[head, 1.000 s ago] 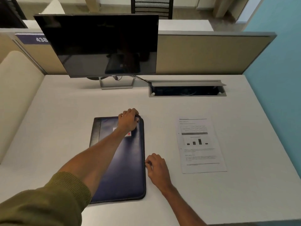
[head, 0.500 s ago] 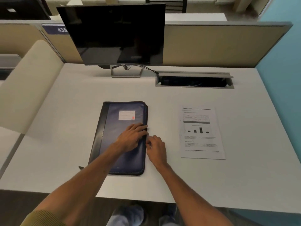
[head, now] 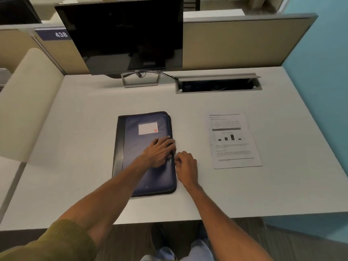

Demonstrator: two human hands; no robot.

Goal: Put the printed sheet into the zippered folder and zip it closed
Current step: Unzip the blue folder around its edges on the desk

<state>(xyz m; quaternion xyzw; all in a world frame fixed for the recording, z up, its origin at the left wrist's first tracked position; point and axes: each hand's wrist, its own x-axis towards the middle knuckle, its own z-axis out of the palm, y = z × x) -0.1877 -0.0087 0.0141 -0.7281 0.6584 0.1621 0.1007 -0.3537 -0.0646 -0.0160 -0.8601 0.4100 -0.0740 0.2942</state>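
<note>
Folder [head: 148,162] lies mid-frame under the flat, spread left hand [head: 160,152], right hand [head: 186,165] pinched at its right edge, printed sheet [head: 234,140] well right.

Text on the printed sheet [head: 234,140] is too small to read.

A navy zippered folder [head: 150,172] with a black spine strip and a white, red-marked label [head: 148,128] is seen on the pale grey surface [head: 282,185]; black bars are printed on the white printed sheet [head: 233,140].
</note>
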